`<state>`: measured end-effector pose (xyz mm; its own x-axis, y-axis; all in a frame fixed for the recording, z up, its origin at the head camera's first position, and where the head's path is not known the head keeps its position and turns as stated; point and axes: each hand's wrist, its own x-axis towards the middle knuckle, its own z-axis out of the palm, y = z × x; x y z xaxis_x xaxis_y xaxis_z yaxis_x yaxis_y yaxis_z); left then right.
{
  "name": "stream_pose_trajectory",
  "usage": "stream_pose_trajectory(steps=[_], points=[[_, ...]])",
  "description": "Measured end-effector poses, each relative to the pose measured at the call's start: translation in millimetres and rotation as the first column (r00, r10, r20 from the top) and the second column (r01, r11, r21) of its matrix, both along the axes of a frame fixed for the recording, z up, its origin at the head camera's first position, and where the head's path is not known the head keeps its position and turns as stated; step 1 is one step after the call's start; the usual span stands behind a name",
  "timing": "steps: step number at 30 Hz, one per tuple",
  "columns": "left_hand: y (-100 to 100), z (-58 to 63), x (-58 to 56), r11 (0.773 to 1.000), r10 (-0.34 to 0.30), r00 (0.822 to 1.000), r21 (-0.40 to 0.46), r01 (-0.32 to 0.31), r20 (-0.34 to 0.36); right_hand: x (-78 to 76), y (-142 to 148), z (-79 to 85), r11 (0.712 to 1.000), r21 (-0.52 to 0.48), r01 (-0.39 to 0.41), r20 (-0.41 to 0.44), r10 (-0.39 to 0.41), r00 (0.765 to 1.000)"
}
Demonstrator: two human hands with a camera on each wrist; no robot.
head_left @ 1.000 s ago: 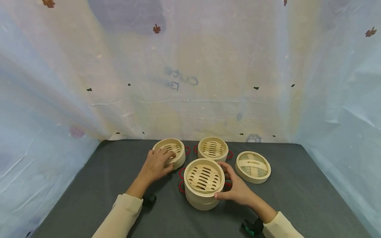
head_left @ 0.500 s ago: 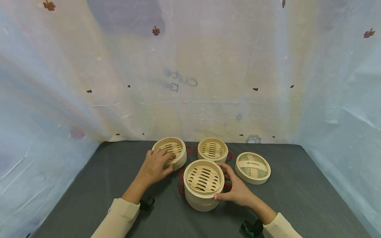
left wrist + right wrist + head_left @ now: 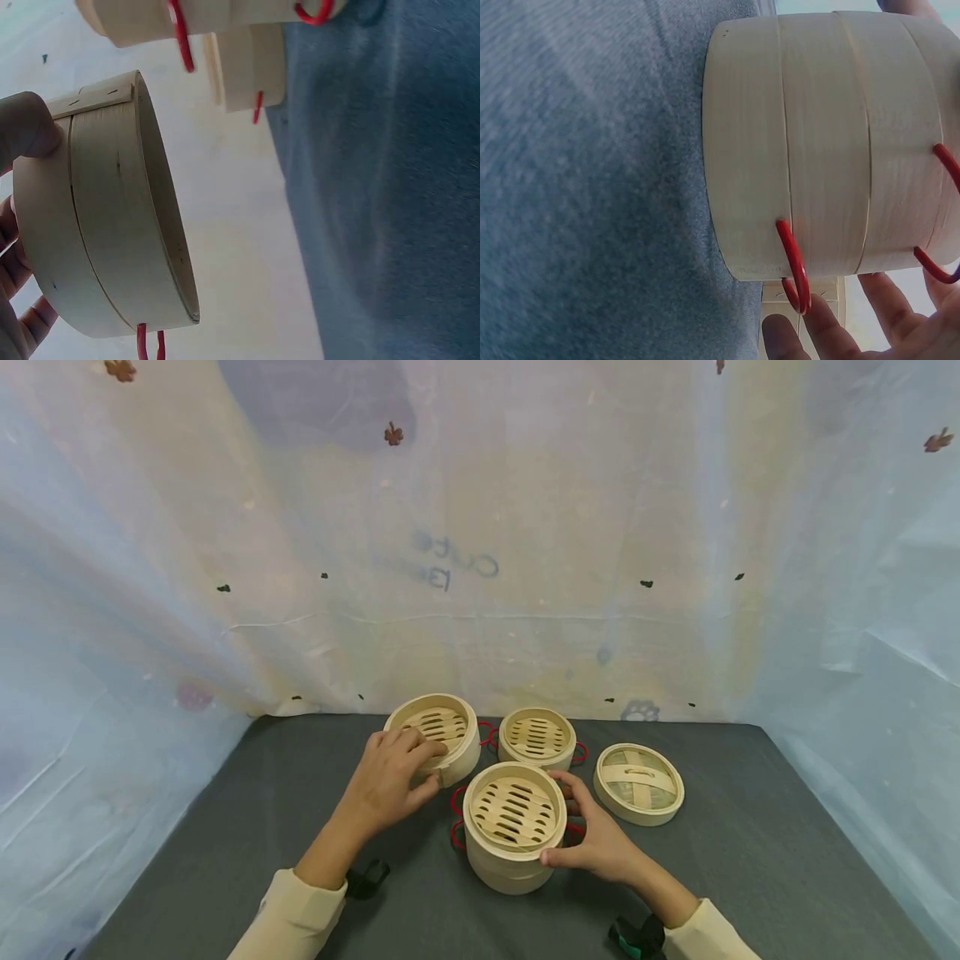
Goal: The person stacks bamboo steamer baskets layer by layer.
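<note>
In the head view my left hand (image 3: 392, 778) grips the near rim of a round bamboo steamer basket (image 3: 467, 747) at the back left, thumb outside and fingers over the slatted inside. The left wrist view shows this basket (image 3: 112, 217) raised off the dark cloth, its underside rim apart from it. My right hand (image 3: 596, 837) holds the right side of a stack of two bamboo steamer baskets (image 3: 510, 870) at the front middle, thumb in front and fingers behind. Red loop handles (image 3: 793, 259) stick out from the stack's sides in the right wrist view.
Another bamboo steamer basket (image 3: 536, 739) with red handles stands behind the stack. A woven bamboo lid (image 3: 637, 782) lies to the right. Everything rests on a dark grey cloth-covered table (image 3: 750, 860), with pale plastic sheeting (image 3: 525, 527) at the back and sides.
My left hand has lifted the back-left basket up off the table and slightly to the right. The right hand and the stack have stayed in place.
</note>
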<state>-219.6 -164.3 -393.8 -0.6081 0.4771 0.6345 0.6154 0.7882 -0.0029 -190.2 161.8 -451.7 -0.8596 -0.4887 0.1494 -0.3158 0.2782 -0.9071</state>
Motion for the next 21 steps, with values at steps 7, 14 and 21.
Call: stream_pose_trajectory(steps=[7,14,21], points=[[5,8.4,6.8,0.999,-0.038,0.999,0.026,0.039,-0.036,-0.2,0,-0.1,1.0,-0.014,-0.01,-0.008,0.01,1.0],[15,12.5,14.7,0.991,-0.124,0.988,0.033,0.127,-0.088,-0.1,-2,-0.3,0.999,-0.036,-0.002,0.011,0.003,1.0],[25,19.1,22.6,0.983,-0.176,0.977,0.029,0.181,-0.118,-0.7,-1,-0.5,0.999,-0.039,-0.006,0.018,0.006,1.0]])
